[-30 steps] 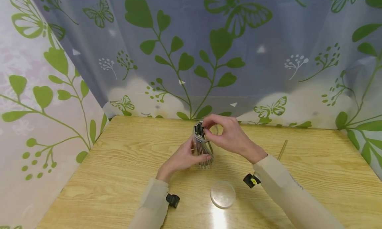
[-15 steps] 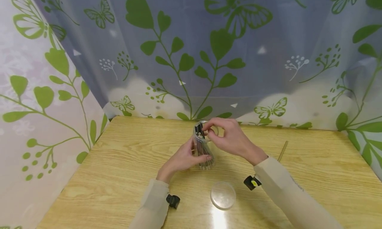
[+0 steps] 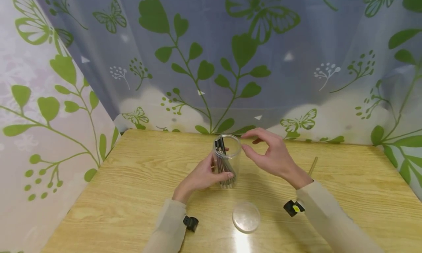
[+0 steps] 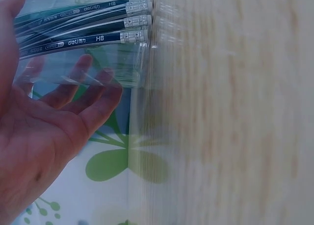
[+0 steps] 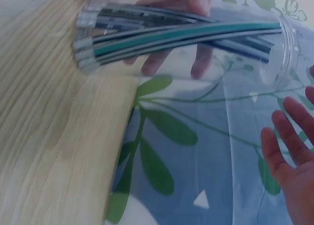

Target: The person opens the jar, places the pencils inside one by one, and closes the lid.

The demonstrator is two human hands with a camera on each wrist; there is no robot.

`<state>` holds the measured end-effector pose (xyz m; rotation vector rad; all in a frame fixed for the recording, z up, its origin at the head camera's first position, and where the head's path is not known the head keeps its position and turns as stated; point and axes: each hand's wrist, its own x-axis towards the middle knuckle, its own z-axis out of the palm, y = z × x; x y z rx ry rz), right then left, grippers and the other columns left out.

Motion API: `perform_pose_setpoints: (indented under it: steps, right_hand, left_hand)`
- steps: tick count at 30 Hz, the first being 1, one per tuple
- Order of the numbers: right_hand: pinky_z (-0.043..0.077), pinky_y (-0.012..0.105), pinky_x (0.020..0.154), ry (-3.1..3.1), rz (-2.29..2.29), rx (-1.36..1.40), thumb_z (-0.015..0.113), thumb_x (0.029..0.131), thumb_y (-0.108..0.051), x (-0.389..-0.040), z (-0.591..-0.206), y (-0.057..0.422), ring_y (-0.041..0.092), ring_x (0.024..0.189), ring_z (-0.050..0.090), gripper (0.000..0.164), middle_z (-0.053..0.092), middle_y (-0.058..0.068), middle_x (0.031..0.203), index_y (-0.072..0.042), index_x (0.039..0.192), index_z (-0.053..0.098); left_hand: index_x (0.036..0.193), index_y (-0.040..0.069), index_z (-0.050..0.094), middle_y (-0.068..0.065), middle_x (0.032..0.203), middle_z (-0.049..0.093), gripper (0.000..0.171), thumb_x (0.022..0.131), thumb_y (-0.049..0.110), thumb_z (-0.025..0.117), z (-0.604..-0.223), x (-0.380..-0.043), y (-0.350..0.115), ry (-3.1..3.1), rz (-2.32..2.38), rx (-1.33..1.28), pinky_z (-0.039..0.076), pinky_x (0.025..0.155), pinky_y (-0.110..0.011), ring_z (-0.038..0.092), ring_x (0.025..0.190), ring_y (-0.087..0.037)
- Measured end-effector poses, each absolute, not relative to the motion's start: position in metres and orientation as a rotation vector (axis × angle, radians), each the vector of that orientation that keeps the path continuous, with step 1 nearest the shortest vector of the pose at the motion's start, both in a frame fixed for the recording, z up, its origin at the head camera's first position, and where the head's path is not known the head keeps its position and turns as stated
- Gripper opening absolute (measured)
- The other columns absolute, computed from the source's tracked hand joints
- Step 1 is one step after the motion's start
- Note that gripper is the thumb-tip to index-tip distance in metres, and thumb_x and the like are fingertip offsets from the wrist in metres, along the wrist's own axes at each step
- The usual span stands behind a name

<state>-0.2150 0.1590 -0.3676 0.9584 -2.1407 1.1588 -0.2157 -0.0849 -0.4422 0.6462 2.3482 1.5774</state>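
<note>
My left hand (image 3: 206, 172) grips a clear cylindrical jar (image 3: 234, 161) that stands upright on the table, thumb across its front and fingers around the far side. Inside, several HB pencils (image 4: 83, 41) lean together toward the left, their eraser ends at the bottom in both wrist views. The jar's mouth is uncovered. Just right of the rim hovers my right hand (image 3: 270, 152), thumb and forefinger apart with nothing between them. In the right wrist view the spread fingers (image 5: 293, 131) are clear of the jar. A round transparent lid (image 3: 246, 217) lies flat in front.
A thin tan stick (image 3: 313, 165) lies on the wood-grain table (image 3: 138, 194), beyond the right forearm. Behind the table's back edge hangs a blue curtain (image 3: 204, 44) with green leaves and butterflies. A pale patterned curtain (image 3: 29, 110) borders the left side.
My right hand has moved out of the jar's mouth to the right, and its thumb and forefinger have spread apart. The left hand and jar have stayed in place.
</note>
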Motion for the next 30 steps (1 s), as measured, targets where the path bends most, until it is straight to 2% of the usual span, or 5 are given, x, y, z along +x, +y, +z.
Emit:
perform_pose_setpoints:
  steps: [7, 15, 20, 23, 30]
  right_hand:
    - [0.06, 0.027, 0.074, -2.291, 1.162, 0.714, 0.078, 0.088, -0.006, -0.206, -0.376, 0.184, 0.017, 0.096, 0.068, 0.027, 0.075, 0.004, 0.105, -0.009, 0.114, 0.071]
    - [0.057, 0.018, 0.07, -2.417, 1.16, 0.448, 0.076, 0.092, -0.017, -0.198, -0.389, 0.211, -0.006, 0.09, 0.06, 0.027, 0.072, 0.005, 0.102, -0.014, 0.118, 0.069]
    - [0.055, 0.012, 0.067, -2.474, 1.125, 0.301, 0.076, 0.093, -0.024, -0.193, -0.401, 0.224, -0.009, 0.087, 0.058, 0.032, 0.073, 0.009, 0.101, -0.013, 0.122, 0.068]
    - [0.055, 0.012, 0.067, -2.512, 1.094, 0.206, 0.074, 0.094, -0.031, -0.191, -0.408, 0.233, -0.004, 0.088, 0.061, 0.036, 0.073, 0.012, 0.103, -0.013, 0.124, 0.067]
    - [0.053, 0.021, 0.068, -2.623, 1.08, 0.012, 0.068, 0.097, -0.043, -0.19, -0.419, 0.259, 0.034, 0.099, 0.07, 0.05, 0.071, 0.018, 0.112, -0.01, 0.133, 0.06]
  left_hand:
    - [0.154, 0.04, 0.035, -0.009, 0.148, 0.056, 0.078, 0.091, 0.033, 0.08, -0.442, -0.215, -0.084, 2.327, 1.586, 0.634, 0.044, 0.118, -0.051, 0.056, 0.135, -0.029]
    - [0.154, 0.039, 0.036, -0.007, 0.148, 0.055, 0.077, 0.091, 0.033, 0.08, -0.443, -0.215, -0.085, 2.337, 1.582, 0.629, 0.047, 0.114, -0.049, 0.056, 0.133, -0.03]
    - [0.153, 0.041, 0.038, -0.006, 0.147, 0.056, 0.076, 0.09, 0.034, 0.08, -0.444, -0.213, -0.086, 2.338, 1.589, 0.617, 0.048, 0.113, -0.049, 0.057, 0.131, -0.029]
    - [0.153, 0.041, 0.039, -0.005, 0.143, 0.059, 0.077, 0.089, 0.036, 0.081, -0.444, -0.213, -0.087, 2.344, 1.587, 0.603, 0.049, 0.112, -0.049, 0.058, 0.131, -0.029]
    - [0.151, 0.044, 0.041, -0.004, 0.134, 0.064, 0.075, 0.088, 0.037, 0.082, -0.443, -0.216, -0.087, 2.356, 1.581, 0.6, 0.05, 0.112, -0.047, 0.06, 0.13, -0.028]
